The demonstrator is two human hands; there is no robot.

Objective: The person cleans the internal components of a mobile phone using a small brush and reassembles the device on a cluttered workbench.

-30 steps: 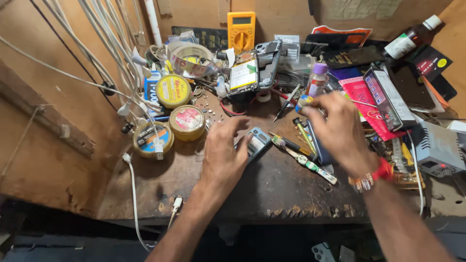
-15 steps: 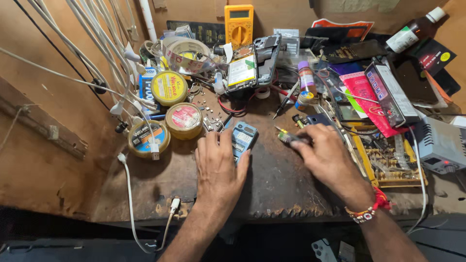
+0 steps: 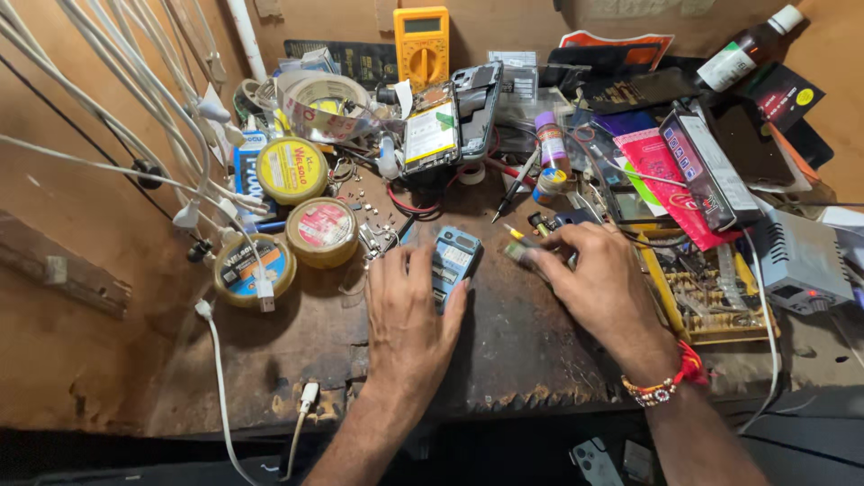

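The left hand (image 3: 409, 310) lay flat on the worn wooden bench (image 3: 531, 346), fingers stretched out and loosely spread, gripping nothing; its fingertips pressed against the left edge of a small opened blue phone (image 3: 453, 264), pinning it to the wood. The phone sat near the middle of the bench, at about one o'clock from that hand, its bared innards facing up.

At three o'clock from the phone, the right hand (image 3: 598, 288) was curled, its fingers pinched around a small yellow-tipped tool (image 3: 520, 245) whose point aimed toward the phone without touching it. A beaded bracelet with a red thread (image 3: 670, 382) circled that wrist.

Three round tins (image 3: 322, 231) stood at about nine to eleven o'clock from the phone, with white cables (image 3: 135, 135) hanging over them. At twelve o'clock another opened phone (image 3: 432, 130) leaned upright, and behind it a yellow multimeter (image 3: 421, 40). Far out at three o'clock sat a grey power supply box (image 3: 801, 261), beside a tray of small parts (image 3: 711, 297).
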